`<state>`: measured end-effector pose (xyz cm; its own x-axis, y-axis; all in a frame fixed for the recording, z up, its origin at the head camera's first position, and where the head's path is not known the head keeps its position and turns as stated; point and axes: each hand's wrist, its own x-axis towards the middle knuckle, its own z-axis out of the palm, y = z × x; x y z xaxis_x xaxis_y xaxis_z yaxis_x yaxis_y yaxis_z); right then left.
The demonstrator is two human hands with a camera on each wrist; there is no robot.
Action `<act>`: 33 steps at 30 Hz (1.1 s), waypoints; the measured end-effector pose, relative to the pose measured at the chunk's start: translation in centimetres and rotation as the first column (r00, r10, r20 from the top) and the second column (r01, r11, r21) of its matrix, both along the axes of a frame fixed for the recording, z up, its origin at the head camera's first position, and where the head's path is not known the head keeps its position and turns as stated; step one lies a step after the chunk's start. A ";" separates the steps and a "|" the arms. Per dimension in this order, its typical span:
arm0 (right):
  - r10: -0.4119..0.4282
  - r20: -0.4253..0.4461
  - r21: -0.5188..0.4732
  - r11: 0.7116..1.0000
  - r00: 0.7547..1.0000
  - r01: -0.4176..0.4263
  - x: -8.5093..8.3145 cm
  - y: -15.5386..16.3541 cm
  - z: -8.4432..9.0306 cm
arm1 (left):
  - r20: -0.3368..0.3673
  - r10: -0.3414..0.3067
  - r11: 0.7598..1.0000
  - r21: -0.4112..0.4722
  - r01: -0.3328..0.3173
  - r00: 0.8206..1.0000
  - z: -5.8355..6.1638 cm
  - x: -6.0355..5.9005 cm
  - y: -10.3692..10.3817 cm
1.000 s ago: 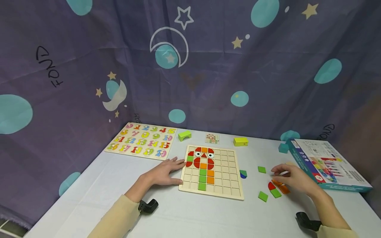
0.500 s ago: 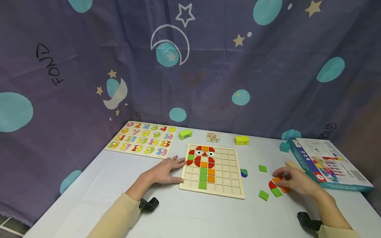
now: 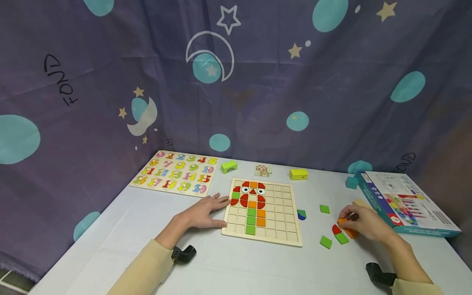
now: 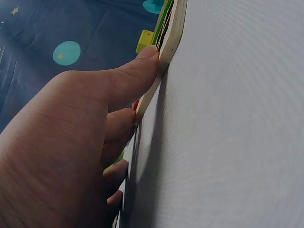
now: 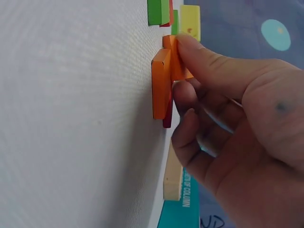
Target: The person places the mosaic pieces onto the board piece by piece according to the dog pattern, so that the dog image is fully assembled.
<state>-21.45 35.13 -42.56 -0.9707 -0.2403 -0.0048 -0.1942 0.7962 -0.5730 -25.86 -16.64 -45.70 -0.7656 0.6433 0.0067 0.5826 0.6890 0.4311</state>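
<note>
An orange tile (image 5: 176, 61) is pinched by the right hand (image 3: 365, 222), well right of the grid board (image 3: 278, 217) (its left edge is touched by the spread left hand (image 3: 205, 212)).

Past the square board's (image 3: 281, 224) 6 o'clock edge, bare table (image 3: 258, 268) left wide passage. Its 9 o'clock edge was blocked by the left hand (image 3: 207, 212). At 11 and 1 o'clock stood a green arch (image 3: 229, 166) and a yellow block (image 3: 298, 174), with only a flat card (image 3: 263, 170) lying between them. From the right hand (image 3: 365, 221) towards 9 o'clock, a lane opened between the far green tile (image 3: 324, 209) and near green tile (image 3: 326, 242); a red tile (image 3: 336, 229) sat at its mouth. The box (image 3: 424, 213) barred that hand's 2 o'clock.
</note>
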 end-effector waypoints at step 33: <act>-0.006 0.006 -0.055 0.998 1.000 0.006 -0.6 -6.4 0.7 | -0.009 -0.010 1.000 -0.001 0.010 1.000 0.1 0.1 0.0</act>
<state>-22.10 28.74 -41.83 -0.9721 -0.2344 0.0026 -0.1860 0.7645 -0.6172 -25.77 -16.59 -45.64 -0.7591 0.6508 0.0128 0.5934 0.6837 0.4248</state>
